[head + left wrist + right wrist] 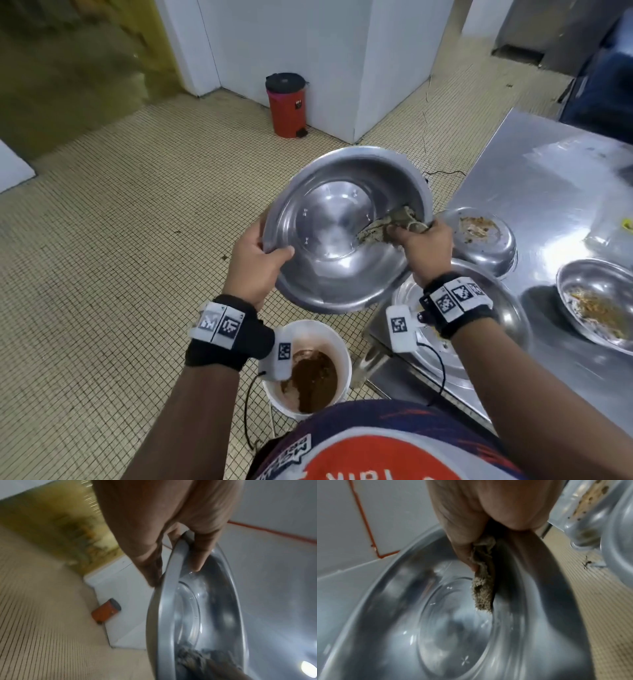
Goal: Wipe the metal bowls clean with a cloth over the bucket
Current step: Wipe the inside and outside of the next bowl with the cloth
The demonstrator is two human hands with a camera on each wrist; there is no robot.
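Shirt [376, 448], red, white and dark print, fills bottom of head view. Just beyond it a white bucket [339, 346] on tiled floor [120, 257], brown slop inside. Left hand [255, 263] grasps near-left rim of large metal bowl [342, 274], thumb inside, other fingers behind the rim; bowl held tilted toward the camera, above and a little beyond the bucket. Right hand [423, 245] clenched around a dirty beige cloth [383, 226], cloth pressed on bowl's inner right wall; bowl interior looks clean and shiny. Steel table [548, 178] to the right carries three more metal bowls: one under the right wrist [507, 308], a dirty bowl behind [493, 246] with food scraps, another dirty bowl at right edge [596, 301]. Red pedal bin [286, 106] stands by a white wall far back. Both wrists wear black bands with marker tags
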